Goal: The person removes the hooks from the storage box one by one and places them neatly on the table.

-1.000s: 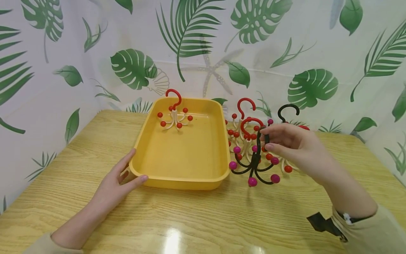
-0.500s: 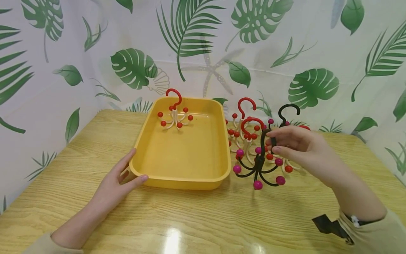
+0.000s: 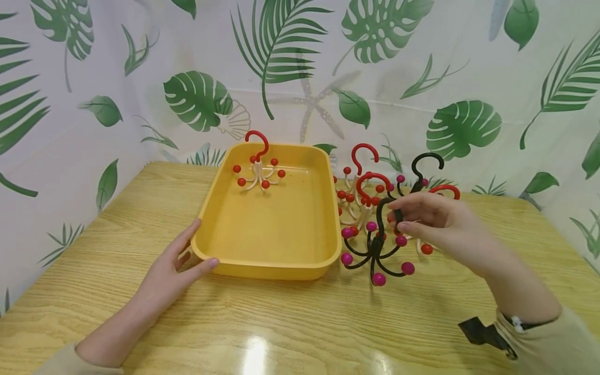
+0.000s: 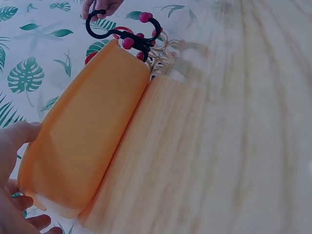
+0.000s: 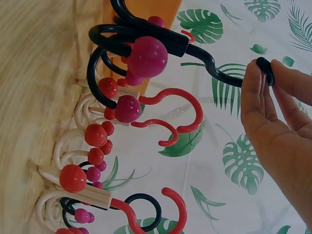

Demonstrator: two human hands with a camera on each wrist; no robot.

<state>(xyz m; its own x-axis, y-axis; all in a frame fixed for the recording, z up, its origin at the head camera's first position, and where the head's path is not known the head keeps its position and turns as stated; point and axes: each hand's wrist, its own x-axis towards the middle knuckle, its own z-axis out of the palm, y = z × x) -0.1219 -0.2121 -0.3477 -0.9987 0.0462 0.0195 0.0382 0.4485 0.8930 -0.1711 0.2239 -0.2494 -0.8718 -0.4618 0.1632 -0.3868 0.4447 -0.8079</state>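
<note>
My left hand [image 3: 166,281] grips the near left corner of a yellow plastic tray [image 3: 267,265], thumb on the front rim and fingers along the left side. Inside the tray, toward the back, stands a cream multi-arm hanger [image 3: 258,174] with a red hook and red ball tips. My right hand [image 3: 450,224] pinches the hook end of a black multi-arm hanger [image 3: 376,247] with magenta balls. It hangs upright beside the tray's front right corner, its lower balls close over the table. The right wrist view shows thumb and fingertips on the tip of the black hook.
Behind the right hand several more hangers cluster on the wooden table [image 3: 290,323]: cream ones with red hooks [image 3: 364,159] and a black hanger [image 3: 427,161]. A leaf-print cloth [image 3: 300,67] covers the wall behind the table.
My right hand has lowered the black hanger a little, after it shifted slightly right and back left. The left hand and the tray have stayed in place.
</note>
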